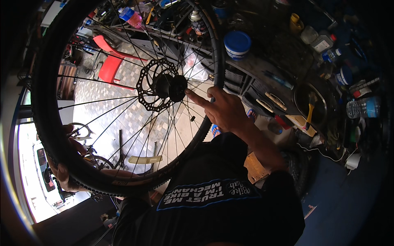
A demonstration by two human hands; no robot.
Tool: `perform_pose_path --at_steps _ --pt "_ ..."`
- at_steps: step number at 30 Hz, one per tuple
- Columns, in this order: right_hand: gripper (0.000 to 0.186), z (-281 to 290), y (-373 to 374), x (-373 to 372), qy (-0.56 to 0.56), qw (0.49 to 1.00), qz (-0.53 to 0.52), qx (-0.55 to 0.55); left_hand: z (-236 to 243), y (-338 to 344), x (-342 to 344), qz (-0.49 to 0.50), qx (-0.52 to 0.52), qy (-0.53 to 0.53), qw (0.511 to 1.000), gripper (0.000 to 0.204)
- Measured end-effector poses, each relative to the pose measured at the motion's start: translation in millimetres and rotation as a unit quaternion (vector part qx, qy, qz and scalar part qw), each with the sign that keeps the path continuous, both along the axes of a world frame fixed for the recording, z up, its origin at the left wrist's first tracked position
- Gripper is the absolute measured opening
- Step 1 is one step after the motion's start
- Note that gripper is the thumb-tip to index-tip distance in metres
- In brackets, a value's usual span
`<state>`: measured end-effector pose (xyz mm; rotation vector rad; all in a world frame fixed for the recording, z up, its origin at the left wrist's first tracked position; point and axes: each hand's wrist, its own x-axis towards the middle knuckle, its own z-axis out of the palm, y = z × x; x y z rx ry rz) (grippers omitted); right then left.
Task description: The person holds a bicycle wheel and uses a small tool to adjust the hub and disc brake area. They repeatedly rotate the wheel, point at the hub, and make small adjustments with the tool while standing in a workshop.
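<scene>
A bicycle wheel (pixel 46 86) with a black knobbly tyre and black spokes fills the left half of the view, tilted up before me. My left hand (pixel 62 175) grips its lower left edge, fingers wrapped round the tyre and partly hidden behind it. My right hand (pixel 226 110) is at the wheel's right side, over the tyre. Its index finger is stretched out to the black hub (pixel 177 88), at or very close to its end; the other fingers are bent, partly out of sight. A slotted disc brake rotor (pixel 142 97) surrounds the hub. A pale reflector (pixel 145 159) shows between the lower spokes.
A cluttered workbench runs along the top and right, with a blue-lidded tub (pixel 237 44), a round dark pan (pixel 308 107) holding a yellow-handled brush (pixel 310 111), and plastic bottles (pixel 363 107). Beyond the spokes, a red chair (pixel 110 67) stands on the tiled floor.
</scene>
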<state>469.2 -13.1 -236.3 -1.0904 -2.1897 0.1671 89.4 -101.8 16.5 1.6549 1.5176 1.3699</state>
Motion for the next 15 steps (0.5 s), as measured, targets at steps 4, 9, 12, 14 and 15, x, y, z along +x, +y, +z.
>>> perform_pose_path --at_steps 4,9,12,14,15 --pt "0.078 -4.6 16.2 1.7 -0.029 0.996 -0.014 0.086 5.1 0.5 0.8 -0.008 -0.005 0.005 1.0 0.103" --pt "0.081 -4.3 27.9 4.1 -0.074 0.991 0.011 0.114 5.5 2.1 17.2 0.003 -0.001 -0.014 1.0 0.101" --pt "0.08 -6.3 34.4 4.6 -0.078 0.987 0.02 0.141 4.2 4.4 17.9 -0.003 0.013 -0.009 1.0 0.1" --pt "0.078 -11.0 39.1 4.6 -0.079 0.986 0.019 0.144 4.0 4.9 12.8 -0.013 0.02 0.007 1.0 0.1" --pt "0.076 -12.4 40.4 4.3 -0.079 0.986 0.018 0.146 5.1 6.6 8.8 -0.018 0.02 0.02 0.999 0.1"
